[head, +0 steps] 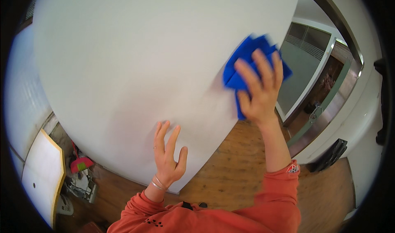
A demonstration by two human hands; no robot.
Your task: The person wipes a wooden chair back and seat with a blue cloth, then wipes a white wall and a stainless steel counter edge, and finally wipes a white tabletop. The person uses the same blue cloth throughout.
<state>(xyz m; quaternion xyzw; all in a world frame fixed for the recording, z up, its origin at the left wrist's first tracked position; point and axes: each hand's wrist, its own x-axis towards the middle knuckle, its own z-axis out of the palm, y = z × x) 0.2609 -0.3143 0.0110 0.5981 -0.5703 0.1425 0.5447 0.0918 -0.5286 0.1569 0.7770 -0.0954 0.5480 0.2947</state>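
A folded blue cloth (pixel 247 69) lies against the white wall panel (pixel 148 48), near the panel's right edge. My right hand (pixel 262 88) presses it there with spread fingers, and part of the cloth hangs below the thumb. Both hand and cloth are slightly blurred. Lower and to the left, my left hand (pixel 169 154) is at the panel with its fingers apart and nothing in it. Whether its fingertips touch the surface I cannot tell. That hand wears a ring and bracelets.
Beyond the panel's right edge stands a metal-framed doorway (pixel 336 109) above a wooden floor (pixel 222 168). A black object (pixel 329 156) leans at the right wall. At lower left are a white board with a yellow edge (pixel 43 174), a red dustpan (pixel 81 164) and a white bucket (pixel 65 206).
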